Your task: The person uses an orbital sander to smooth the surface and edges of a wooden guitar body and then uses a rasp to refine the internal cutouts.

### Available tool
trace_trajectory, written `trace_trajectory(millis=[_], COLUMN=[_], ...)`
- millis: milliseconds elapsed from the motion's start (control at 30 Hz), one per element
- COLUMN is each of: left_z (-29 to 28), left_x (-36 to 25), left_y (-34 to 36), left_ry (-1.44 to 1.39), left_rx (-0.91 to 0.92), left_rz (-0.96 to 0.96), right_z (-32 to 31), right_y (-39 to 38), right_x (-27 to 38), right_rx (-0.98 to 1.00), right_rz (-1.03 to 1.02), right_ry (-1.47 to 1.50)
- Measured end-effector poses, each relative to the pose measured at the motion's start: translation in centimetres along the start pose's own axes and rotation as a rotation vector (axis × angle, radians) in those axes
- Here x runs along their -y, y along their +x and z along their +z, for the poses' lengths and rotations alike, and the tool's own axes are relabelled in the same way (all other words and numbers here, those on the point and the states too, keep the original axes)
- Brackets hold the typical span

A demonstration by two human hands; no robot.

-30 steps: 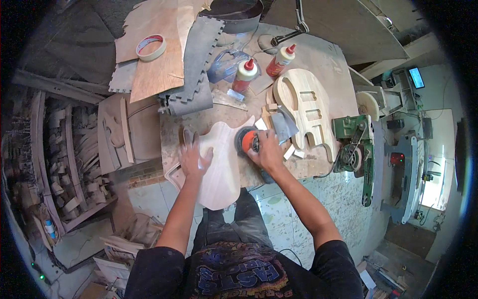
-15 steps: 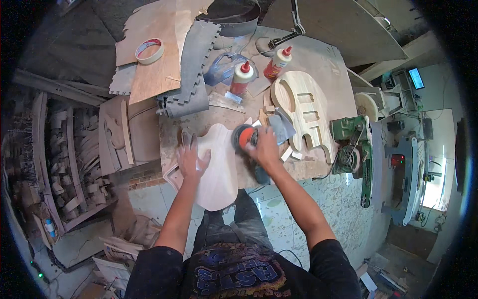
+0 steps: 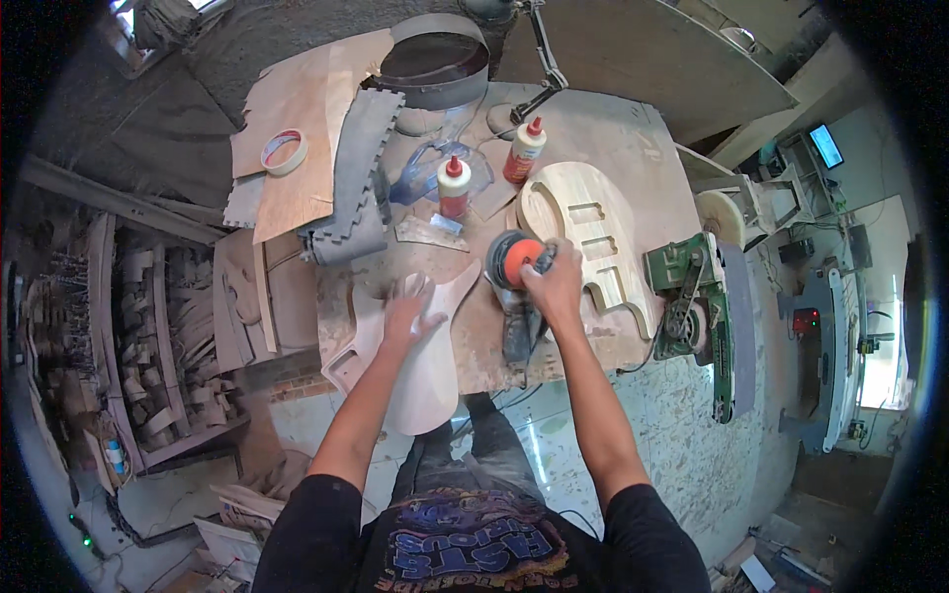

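Note:
A pale wooden guitar body [image 3: 427, 381] lies at the near left of the workbench, its rounded end jutting past the front edge. My left hand [image 3: 403, 314] rests on its upper part, open with the fingers spread. In my right hand [image 3: 559, 289] is an orange and black power sander [image 3: 516, 263], gripped from its right side. The sander's round pad is just right of the body's horn, apart from it. A dark dust bag [image 3: 517, 336] hangs below it toward me. Behind my right hand lies a second guitar body [image 3: 605, 232] with cut pockets.
Two red-capped glue bottles [image 3: 454, 188] stand farther back on the workbench [image 3: 633, 128]. A tape roll [image 3: 285, 152] sits on plywood sheets [image 3: 301, 203] beside a grey foam mat [image 3: 351, 188]. A green belt machine [image 3: 684, 296] stands at the right edge, wood scraps [image 3: 183, 336] on the left shelf.
The sander has moved right, off the near guitar body's edge, in my right hand. That body looks turned, its horn now showing. My left hand stays on it, and the whole view has shifted.

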State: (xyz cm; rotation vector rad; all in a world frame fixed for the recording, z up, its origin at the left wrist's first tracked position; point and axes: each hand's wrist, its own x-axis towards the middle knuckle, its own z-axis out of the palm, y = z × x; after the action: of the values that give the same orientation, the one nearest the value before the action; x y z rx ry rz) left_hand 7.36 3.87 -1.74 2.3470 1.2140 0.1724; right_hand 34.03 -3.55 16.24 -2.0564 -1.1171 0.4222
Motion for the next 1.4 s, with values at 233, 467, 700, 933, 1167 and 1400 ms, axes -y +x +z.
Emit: trace_trajectory(millis=[233,467,700,933,1167,1400], left_z=[2.7,1.9,1.0,-1.4,0.0,-0.1], left_x=[0.9,-4.2,-2.4,1.1,1.6,-2.3], left_y=[5.8,9.7,10.4,6.0,6.8,8.4], left_ry=[-0.142,-0.044,-0.179,-0.031,-0.078,-0.105], left_rx=[-0.076,0.033,0.113,0.154,0.170,0.131], left_rz=[0.027,-0.269,-0.224,0.236,0.023,-0.289], right_z=[-7.8,-11.9,-11.6,-11.6,-10.7,-9.5], right_y=[-5.4,-9.8,-11.8,-14.0,-16.1,-17.8], right_x=[-2.8,-5.3,-7.3,-7.2,-5.4,-4.7], right_rx=[-0.043,-0.021,-0.013,-0.032,0.041,0.056], right_rz=[0.097,0.174,0.124,0.175,0.231,0.273], right_ry=[0.050,0.080,-0.041,-0.004,0.007,-0.026])
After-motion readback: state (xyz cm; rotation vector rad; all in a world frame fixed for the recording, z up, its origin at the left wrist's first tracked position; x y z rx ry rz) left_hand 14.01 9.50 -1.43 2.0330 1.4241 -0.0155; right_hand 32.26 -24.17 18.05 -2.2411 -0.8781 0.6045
